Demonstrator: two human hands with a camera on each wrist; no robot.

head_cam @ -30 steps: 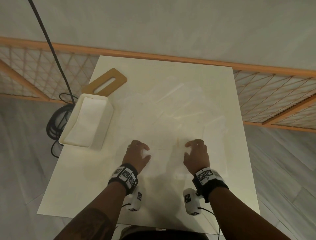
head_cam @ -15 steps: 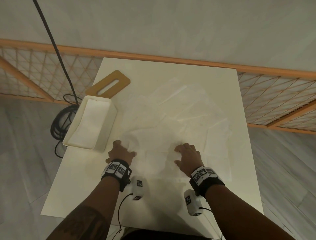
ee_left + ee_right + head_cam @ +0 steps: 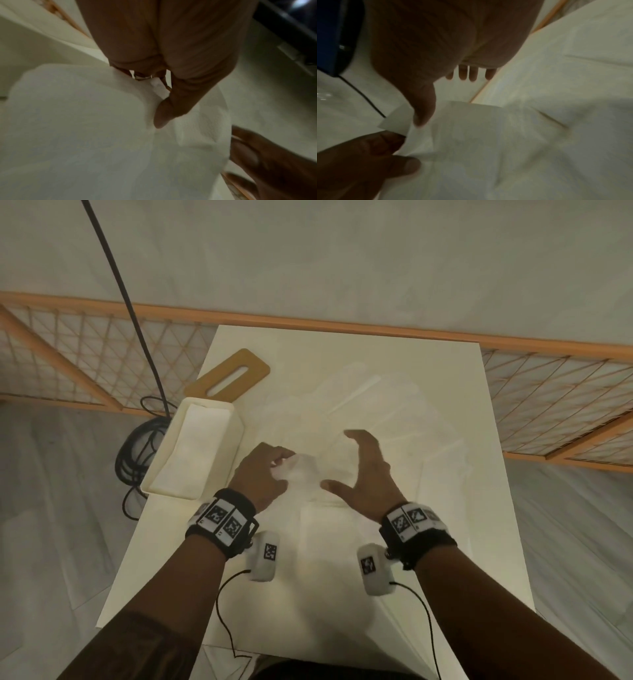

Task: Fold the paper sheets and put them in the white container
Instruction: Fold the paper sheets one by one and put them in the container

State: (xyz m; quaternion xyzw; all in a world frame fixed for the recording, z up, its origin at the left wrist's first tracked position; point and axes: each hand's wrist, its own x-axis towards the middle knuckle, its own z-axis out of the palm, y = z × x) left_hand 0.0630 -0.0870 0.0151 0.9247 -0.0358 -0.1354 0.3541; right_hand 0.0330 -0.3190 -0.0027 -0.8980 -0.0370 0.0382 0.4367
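Note:
My left hand (image 3: 282, 465) pinches a bunched white paper sheet (image 3: 303, 470) between thumb and fingers, just right of the white container (image 3: 224, 409). In the left wrist view its thumb (image 3: 164, 115) presses into the paper sheet (image 3: 77, 121). My right hand (image 3: 337, 460) hovers beside the sheet with fingers spread and thumb out, holding nothing. The right wrist view shows its straight fingers (image 3: 471, 74) above the sheet (image 3: 479, 135). Several more sheets (image 3: 376, 405) lie spread over the white table (image 3: 164, 559). A folded sheet (image 3: 191, 446) lies inside the container.
A wooden board with a slot (image 3: 233, 376) lies behind the container at the table's left rear. A black cable (image 3: 137, 460) coils on the floor to the left. An orange lattice fence (image 3: 548, 392) runs behind the table.
Both hands moved forward from the near part of the table. My left hand gathered and lifted the sheet toward the container. My right hand let go and spread open.

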